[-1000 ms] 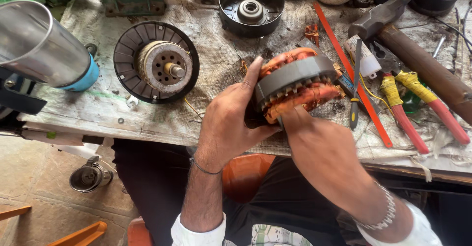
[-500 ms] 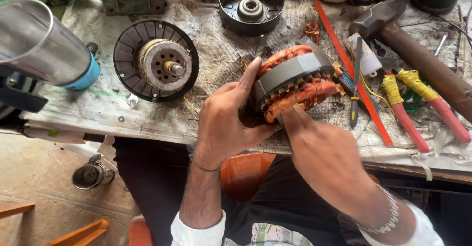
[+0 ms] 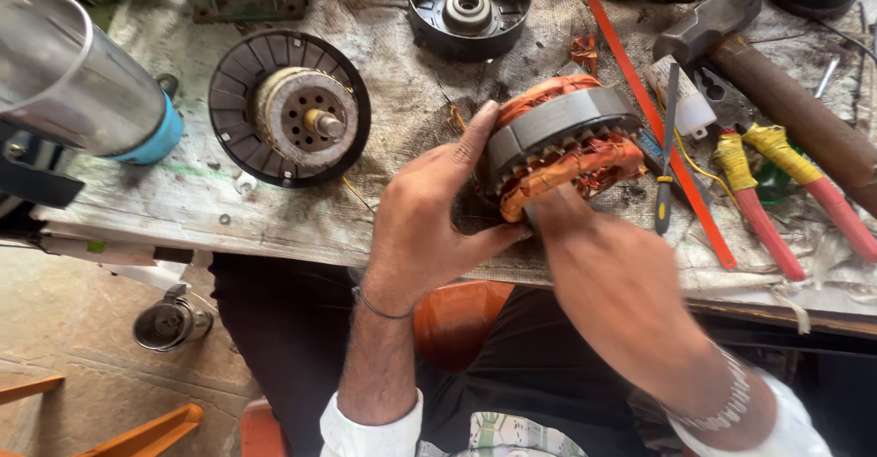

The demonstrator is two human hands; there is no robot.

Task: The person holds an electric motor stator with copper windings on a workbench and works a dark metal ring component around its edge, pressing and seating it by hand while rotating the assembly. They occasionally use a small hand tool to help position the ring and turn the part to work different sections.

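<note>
I see left hand (image 3: 429,215) wrapped around motor stator (image 3: 562,142), thumb up on grey core, tilted at near bench edge so I think copper windings face me; right hand (image 3: 612,279) under lower coils, fingers hidden, grip I cannot tell; rotor disc (image 3: 290,107) well left; pliers (image 3: 776,192), screwdriver (image 3: 667,151) crowd right; open bench (image 3: 183,210) between.

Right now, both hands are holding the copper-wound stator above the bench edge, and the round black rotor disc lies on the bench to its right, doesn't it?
Not quite. In the head view, both the left hand and right hand hold the stator above the bench edge, but the black rotor disc lies to its left, not its right.
</note>
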